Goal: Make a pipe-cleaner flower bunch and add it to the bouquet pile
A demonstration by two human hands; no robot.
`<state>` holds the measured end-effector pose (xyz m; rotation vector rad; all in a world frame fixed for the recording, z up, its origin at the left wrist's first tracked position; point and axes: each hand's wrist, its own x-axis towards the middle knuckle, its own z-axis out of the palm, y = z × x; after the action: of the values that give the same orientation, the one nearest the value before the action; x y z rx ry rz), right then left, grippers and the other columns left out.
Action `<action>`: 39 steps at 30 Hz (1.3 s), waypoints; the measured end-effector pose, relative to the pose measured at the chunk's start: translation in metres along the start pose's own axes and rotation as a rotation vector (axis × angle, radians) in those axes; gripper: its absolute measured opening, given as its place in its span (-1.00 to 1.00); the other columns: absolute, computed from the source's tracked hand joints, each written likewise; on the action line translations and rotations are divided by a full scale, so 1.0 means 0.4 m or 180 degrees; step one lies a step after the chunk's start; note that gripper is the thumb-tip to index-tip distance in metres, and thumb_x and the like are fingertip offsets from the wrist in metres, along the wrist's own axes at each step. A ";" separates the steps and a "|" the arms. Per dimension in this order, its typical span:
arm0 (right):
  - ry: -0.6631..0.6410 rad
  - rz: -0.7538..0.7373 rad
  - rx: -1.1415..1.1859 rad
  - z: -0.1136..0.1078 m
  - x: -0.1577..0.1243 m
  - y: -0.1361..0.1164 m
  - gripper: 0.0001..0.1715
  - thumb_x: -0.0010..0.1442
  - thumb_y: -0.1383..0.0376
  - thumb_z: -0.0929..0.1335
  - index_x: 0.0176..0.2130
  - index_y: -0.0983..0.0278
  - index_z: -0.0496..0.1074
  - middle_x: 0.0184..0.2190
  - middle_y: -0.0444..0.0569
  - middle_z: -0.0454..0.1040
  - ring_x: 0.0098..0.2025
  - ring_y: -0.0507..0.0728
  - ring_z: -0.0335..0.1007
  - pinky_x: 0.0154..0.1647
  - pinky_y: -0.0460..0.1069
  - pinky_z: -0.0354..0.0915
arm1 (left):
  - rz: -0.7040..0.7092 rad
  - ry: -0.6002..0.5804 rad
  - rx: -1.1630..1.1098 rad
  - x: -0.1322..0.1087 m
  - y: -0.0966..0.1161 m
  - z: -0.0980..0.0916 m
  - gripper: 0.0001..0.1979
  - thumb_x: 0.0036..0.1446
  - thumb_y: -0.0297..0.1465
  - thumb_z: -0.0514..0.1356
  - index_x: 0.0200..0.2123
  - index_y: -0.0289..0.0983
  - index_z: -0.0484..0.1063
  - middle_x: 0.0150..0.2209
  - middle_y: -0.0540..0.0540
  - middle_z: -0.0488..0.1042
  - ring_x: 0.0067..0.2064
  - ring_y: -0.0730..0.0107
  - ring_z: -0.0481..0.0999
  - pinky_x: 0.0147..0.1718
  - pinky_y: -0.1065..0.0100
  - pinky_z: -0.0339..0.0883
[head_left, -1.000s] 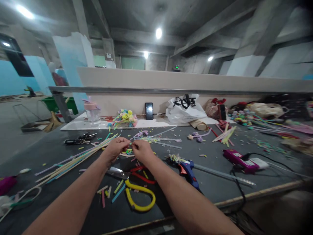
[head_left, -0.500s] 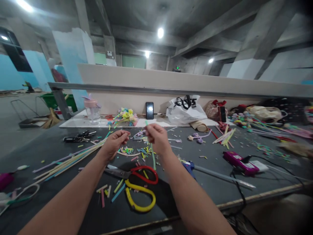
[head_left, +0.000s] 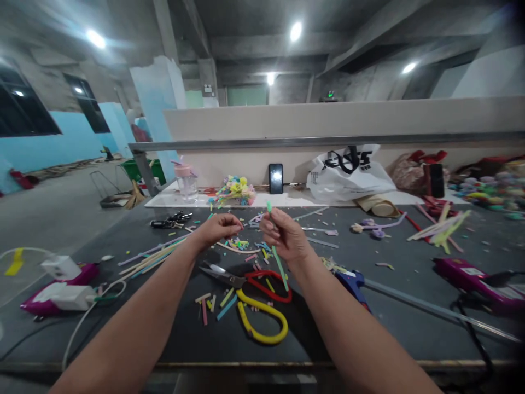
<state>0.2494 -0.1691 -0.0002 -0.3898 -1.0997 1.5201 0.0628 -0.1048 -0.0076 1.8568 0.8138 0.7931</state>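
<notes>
My right hand (head_left: 285,232) pinches a thin green stick (head_left: 280,269), whose tip rises above the fingers while its length hangs below. Just to the left, my left hand (head_left: 221,228) has thumb and fingertips pressed together; what they hold, if anything, is too small to make out. Below the hands lie scissors (head_left: 262,331) with one yellow and one red handle, blades pointing left. Small coloured pieces (head_left: 241,244) are scattered beneath and behind the hands. Long pale sticks (head_left: 158,259) rest by my left forearm.
A blue glue gun (head_left: 353,284) sits right of my right forearm. Purple power strips (head_left: 479,279) with cables lie at both sides. Along the back stand a cup (head_left: 186,183), a flower bunch (head_left: 237,191), a phone (head_left: 276,179) and a white bag (head_left: 348,178). Keys (head_left: 170,220) lie at left.
The view has turned left, so the table contents appear shifted right. The green stick is still in my right hand, whose fingers now show more. My left hand stays pinched beside it.
</notes>
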 end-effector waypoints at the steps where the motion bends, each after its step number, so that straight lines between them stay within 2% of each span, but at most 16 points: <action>1: -0.0013 0.0014 -0.0013 -0.002 0.001 0.006 -0.81 -0.03 0.23 0.37 -0.43 0.32 0.37 -0.62 -0.21 0.10 -0.67 -0.14 -0.21 -0.78 -0.25 -0.19 | -0.0078 -0.0189 0.0121 -0.002 0.014 -0.003 -0.78 -0.18 -0.30 0.23 -0.46 -0.34 0.44 -0.62 0.03 0.33 -0.60 0.54 0.24 -0.60 0.49 0.11; 4: -0.0006 0.0010 -0.0025 -0.011 0.003 0.014 -0.81 -0.04 0.24 0.37 -0.43 0.33 0.38 -0.61 -0.21 0.12 -0.68 -0.14 -0.22 -0.78 -0.24 -0.21 | -0.0309 -0.0655 0.0513 -0.024 0.061 -0.014 -0.86 -0.26 -0.36 0.25 -0.56 -0.32 0.47 -0.68 0.03 0.34 -0.63 0.51 0.24 -0.64 0.49 0.08; 7: 0.0023 -0.0005 -0.0028 -0.020 0.004 0.011 -0.81 -0.04 0.23 0.37 -0.43 0.32 0.38 -0.61 -0.20 0.14 -0.68 -0.13 -0.21 -0.79 -0.23 -0.21 | -0.0462 -0.0773 0.0951 -0.081 0.092 -0.018 -0.95 -0.29 -0.42 0.23 -0.63 -0.27 0.47 -0.70 0.05 0.35 -0.62 0.48 0.25 -0.63 0.49 0.06; 10: 0.0068 -0.0043 -0.0006 -0.029 0.005 0.010 -0.82 -0.04 0.23 0.37 -0.44 0.32 0.37 -0.61 -0.21 0.15 -0.68 -0.13 -0.20 -0.79 -0.23 -0.20 | -0.0553 -0.0602 0.1364 -0.165 0.085 0.000 -0.97 -0.32 -0.47 0.21 -0.69 -0.24 0.43 -0.67 0.06 0.37 -0.57 0.45 0.28 -0.59 0.49 0.04; 13: 0.0085 -0.0042 -0.0010 -0.037 0.007 0.014 -0.81 -0.04 0.23 0.37 -0.44 0.33 0.37 -0.61 -0.21 0.15 -0.68 -0.14 -0.19 -0.79 -0.23 -0.20 | -0.0726 -0.0432 0.1688 -0.250 0.052 0.043 -0.96 -0.31 -0.47 0.20 -0.69 -0.24 0.39 -0.66 0.04 0.35 -0.57 0.41 0.29 -0.57 0.45 0.02; 14: 0.0088 -0.0037 -0.0018 -0.039 0.007 0.015 -0.80 -0.03 0.23 0.36 -0.43 0.33 0.37 -0.61 -0.21 0.15 -0.68 -0.14 -0.18 -0.79 -0.23 -0.20 | -0.0775 -0.0323 0.1817 -0.274 0.042 0.061 -0.97 -0.29 -0.43 0.21 -0.62 -0.24 0.41 -0.59 0.01 0.38 -0.52 0.36 0.33 -0.55 0.44 0.04; 16: 0.0108 -0.0041 -0.0038 -0.042 0.007 0.016 -0.79 -0.03 0.22 0.36 -0.42 0.34 0.37 -0.61 -0.21 0.16 -0.69 -0.14 -0.17 -0.78 -0.23 -0.18 | -0.0893 0.0084 0.2243 -0.309 0.028 0.096 -0.68 -0.30 -0.33 0.25 -0.34 -0.20 0.41 -0.29 -0.08 0.41 -0.36 0.25 0.40 -0.46 0.40 0.10; 17: 0.0125 -0.0048 -0.0050 -0.043 0.007 0.016 -0.79 -0.03 0.22 0.36 -0.42 0.33 0.37 -0.61 -0.21 0.16 -0.69 -0.14 -0.16 -0.78 -0.23 -0.18 | -0.0961 0.0169 0.2414 -0.319 0.024 0.111 -0.61 -0.30 -0.30 0.26 -0.28 -0.19 0.39 -0.21 -0.11 0.38 -0.30 0.20 0.40 -0.43 0.38 0.11; 19: 0.0157 -0.0055 -0.0076 -0.044 0.007 0.016 -0.79 -0.04 0.21 0.37 -0.43 0.33 0.36 -0.61 -0.21 0.17 -0.69 -0.14 -0.15 -0.79 -0.23 -0.18 | -0.1014 0.0137 0.2589 -0.328 0.021 0.135 -0.66 -0.24 -0.31 0.23 -0.28 -0.19 0.35 -0.18 -0.13 0.35 -0.26 0.19 0.39 -0.38 0.36 0.13; 22: 0.0171 -0.0029 -0.0115 -0.044 0.008 0.015 -0.78 -0.07 0.21 0.38 -0.44 0.32 0.35 -0.61 -0.21 0.18 -0.70 -0.14 -0.15 -0.79 -0.22 -0.21 | -0.0789 -0.0044 0.2584 -0.317 0.011 0.148 -0.92 -0.10 -0.42 0.10 -0.43 -0.20 0.32 -0.29 -0.09 0.37 -0.30 0.27 0.38 -0.36 0.38 0.12; 26: 0.0152 0.0018 -0.0145 -0.042 0.007 0.016 -0.78 -0.07 0.21 0.38 -0.44 0.32 0.35 -0.63 -0.22 0.18 -0.70 -0.14 -0.15 -0.79 -0.22 -0.20 | -0.0567 0.0001 0.2551 -0.285 -0.013 0.133 -0.85 -0.13 -0.55 -0.02 -0.59 -0.22 0.28 -0.51 -0.04 0.35 -0.43 0.31 0.33 -0.46 0.39 0.05; 30: 0.0151 0.0004 -0.0133 -0.042 0.007 0.016 -0.78 -0.07 0.22 0.39 -0.45 0.33 0.36 -0.63 -0.22 0.19 -0.71 -0.15 -0.13 -0.80 -0.22 -0.21 | -0.0603 0.0006 0.2491 -0.246 -0.004 0.078 -0.85 -0.30 -0.59 0.02 -0.71 -0.24 0.25 -0.66 0.02 0.27 -0.55 0.38 0.25 -0.55 0.42 -0.05; 35: 0.0146 0.0010 -0.0118 -0.042 0.009 0.016 -0.78 -0.08 0.22 0.39 -0.46 0.34 0.37 -0.63 -0.21 0.22 -0.72 -0.15 -0.12 -0.80 -0.22 -0.22 | -0.0576 -0.0079 0.2211 -0.169 0.057 0.012 -0.88 -0.32 -0.55 0.05 -0.71 -0.24 0.31 -0.71 0.05 0.31 -0.63 0.43 0.27 -0.63 0.46 -0.03; 39: 0.0199 0.0003 -0.0132 -0.043 0.010 0.021 -0.77 -0.09 0.22 0.40 -0.47 0.34 0.37 -0.65 -0.22 0.23 -0.73 -0.16 -0.15 -0.80 -0.22 -0.24 | -0.0554 -0.0356 0.1811 -0.076 0.053 0.021 -0.87 -0.25 -0.50 0.07 -0.60 -0.25 0.40 -0.72 0.05 0.38 -0.68 0.43 0.34 -0.67 0.48 0.09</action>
<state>0.2563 -0.1573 -0.0142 -0.4633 -1.0833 1.4782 0.0562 -0.1408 0.0034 2.2575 1.1969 0.3596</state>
